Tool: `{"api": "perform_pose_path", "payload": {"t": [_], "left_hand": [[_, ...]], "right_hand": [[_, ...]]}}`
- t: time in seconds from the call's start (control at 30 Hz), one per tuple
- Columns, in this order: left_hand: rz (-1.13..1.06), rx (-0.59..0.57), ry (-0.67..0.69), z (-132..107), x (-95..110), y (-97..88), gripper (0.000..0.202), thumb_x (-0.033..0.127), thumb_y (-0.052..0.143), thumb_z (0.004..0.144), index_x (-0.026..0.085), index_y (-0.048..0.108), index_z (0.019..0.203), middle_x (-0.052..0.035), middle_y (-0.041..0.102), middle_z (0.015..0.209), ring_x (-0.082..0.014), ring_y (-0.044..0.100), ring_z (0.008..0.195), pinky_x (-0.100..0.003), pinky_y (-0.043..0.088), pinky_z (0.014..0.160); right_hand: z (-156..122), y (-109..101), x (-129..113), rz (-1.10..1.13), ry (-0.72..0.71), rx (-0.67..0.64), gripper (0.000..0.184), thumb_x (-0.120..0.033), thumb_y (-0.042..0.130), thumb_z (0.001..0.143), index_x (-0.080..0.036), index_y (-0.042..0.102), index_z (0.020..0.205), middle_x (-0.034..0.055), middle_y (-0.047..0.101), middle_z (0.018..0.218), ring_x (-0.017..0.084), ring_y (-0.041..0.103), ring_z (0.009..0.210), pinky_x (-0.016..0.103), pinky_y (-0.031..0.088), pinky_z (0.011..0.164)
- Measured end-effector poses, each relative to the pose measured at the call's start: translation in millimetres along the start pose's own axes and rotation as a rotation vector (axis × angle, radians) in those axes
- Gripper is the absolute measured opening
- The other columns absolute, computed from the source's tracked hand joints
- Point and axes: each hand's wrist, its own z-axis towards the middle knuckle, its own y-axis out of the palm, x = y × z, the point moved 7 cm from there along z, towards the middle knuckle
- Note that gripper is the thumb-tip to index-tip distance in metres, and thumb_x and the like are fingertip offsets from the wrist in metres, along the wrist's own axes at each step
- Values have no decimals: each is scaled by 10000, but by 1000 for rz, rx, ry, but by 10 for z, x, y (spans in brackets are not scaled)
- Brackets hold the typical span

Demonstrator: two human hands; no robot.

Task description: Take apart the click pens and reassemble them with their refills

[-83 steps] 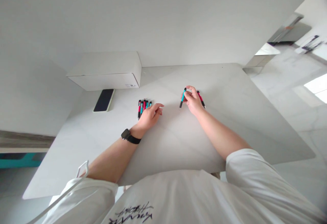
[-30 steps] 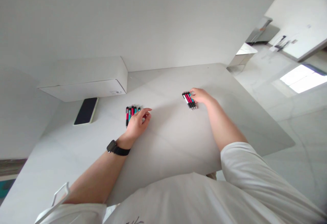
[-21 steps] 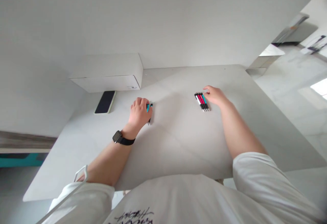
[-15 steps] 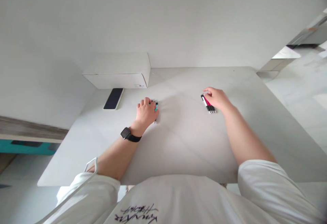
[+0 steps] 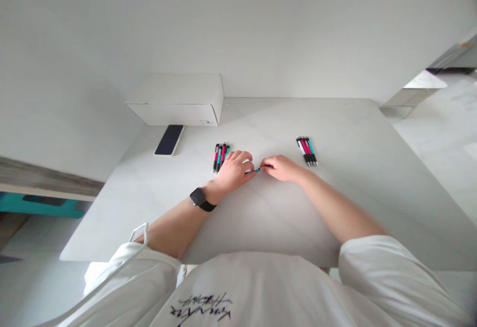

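Between my two hands, above the middle of the table, is a teal pen (image 5: 257,170) lying roughly crosswise. My left hand (image 5: 235,169) pinches one end of it, thumb underneath and fingers curled. The other end sits in the closed fingers of my right hand (image 5: 280,168), which hide its tip. Just left of my left hand lies a group of red and teal pens (image 5: 219,156) with black ends, partly covered by that hand. Farther right, several pens (image 5: 307,151) in white, red and teal lie side by side in a neat row, touched by neither hand.
A white box (image 5: 175,113) stands against the wall at the back left. In front of it a dark-screened phone (image 5: 170,140) lies flat. All of this is on a pale marbled table (image 5: 261,227), with the wall along its far edge.
My right hand has left the right row of pens and come to the middle. My left hand has moved right from the left group, and both now hold the teal pen.
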Motion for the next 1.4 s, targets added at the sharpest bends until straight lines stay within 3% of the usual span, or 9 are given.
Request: {"api": "perform_pose_path", "payload": {"t": [0.2, 0.47, 0.77, 1.03, 1.2, 1.4], "left_hand": [[-22, 109, -121, -14, -240, -74, 384, 468, 695, 966, 250, 670, 1282, -112, 691, 1243, -309, 615, 1158, -458, 445, 1030], [-74, 121, -141, -21, -310, -19, 220, 432, 625, 1022, 251, 736, 1080, -56, 763, 1005, -251, 668, 985, -420, 448, 969], [-139, 125, -167, 6, -370, -13, 194, 401, 666, 1003, 242, 776, 1015, -54, 784, 973, -246, 690, 943, -417, 481, 934], [-164, 185, -178, -6, -417, -37, 189, 398, 670, 1005, 239, 772, 1003, -40, 784, 970, -222, 692, 929, -384, 494, 909], [-127, 187, -144, -6, -379, -32, 165, 382, 676, 1003, 240, 758, 1021, -43, 776, 985, -221, 687, 929, -386, 480, 905], [-96, 152, -105, -3, -287, -18, 159, 371, 652, 1020, 245, 750, 1025, -38, 769, 995, -223, 676, 943, -394, 458, 918]], "right_hand": [[-14, -230, 193, 7, 115, 142, 272, -445, 541, 1012, -276, 754, 989, -4, 727, 779, 173, 614, 687, 285, 389, 661], [-23, -183, 187, 75, 125, 115, 358, -506, 481, 1030, -255, 699, 898, -17, 692, 722, 158, 580, 632, 283, 380, 641], [-25, -189, 175, 0, 101, 151, 352, -514, 499, 1029, -263, 734, 953, -4, 678, 699, 167, 570, 627, 284, 362, 631], [-52, -258, 8, -118, -76, 311, 185, -384, 594, 1013, -273, 742, 1019, 24, 741, 888, 179, 611, 734, 295, 420, 719], [-42, -197, -10, -124, -107, 311, 181, -369, 674, 973, -264, 717, 1114, 43, 757, 1004, 198, 667, 852, 295, 456, 764], [-8, -101, -65, -175, -107, 263, 195, -343, 556, 1047, -258, 723, 992, 43, 757, 972, 200, 680, 868, 305, 451, 780]]}}
